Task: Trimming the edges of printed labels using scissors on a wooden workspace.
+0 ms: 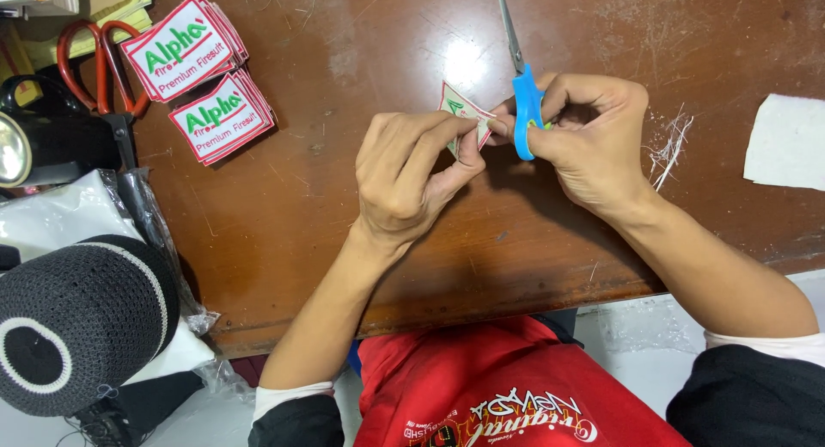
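— Two hands meet over a brown table (361, 241): the left hand (411, 176) pinches a small white patch (461, 112) with red edging between thumb and fingers, held just above the wood.

— And the right hand (584, 137)?

— Its fingers are closed through the blue handles of the scissors (520, 86), blades pointing away, handles touching the patch's right edge. Whether the blades are open cannot be told.

— What could go wrong?

— The left fingertips (468, 146) sit right beside the scissors; a slip of the pinch could, in my judgement, nick a finger or the red border.

— Anything else nearby?

— Two stacks of patches (199, 77) lie at upper left beside red-handled shears (99, 64), loose threads (670, 150) and a white cloth scrap (786, 142) at right, a black knitted cap (77, 322) at lower left.
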